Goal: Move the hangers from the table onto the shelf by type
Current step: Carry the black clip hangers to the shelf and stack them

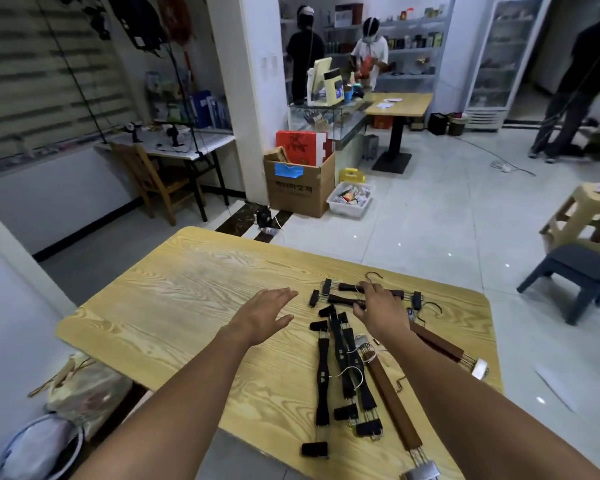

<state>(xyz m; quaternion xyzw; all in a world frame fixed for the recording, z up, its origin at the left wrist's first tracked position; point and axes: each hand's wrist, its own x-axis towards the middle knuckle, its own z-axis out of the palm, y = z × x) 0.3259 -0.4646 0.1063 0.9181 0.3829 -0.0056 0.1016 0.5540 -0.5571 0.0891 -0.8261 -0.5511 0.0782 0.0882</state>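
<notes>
A light wooden table [194, 299] holds a scatter of clip hangers on its right half. Several black ones [340, 362] lie in a heap near the middle right. Two brown wooden ones with metal clips, one at the front [394, 407] and one to the right [437, 341], lie beside them. Further back lie two dark hangers [347, 288] with hooks. My right hand [378, 304] is over these, its fingers curled round the bar of one. My left hand [267, 313] hovers flat over bare tabletop, fingers straight, holding nothing. No shelf for the hangers is identifiable.
A grey stool [568, 275] and a beige stool [589, 209] stand to the right of the table. Bags [84, 389] lie on the floor at the left. A cardboard box [298, 185] and a white bin [350, 199] sit beyond. Three people stand in the background.
</notes>
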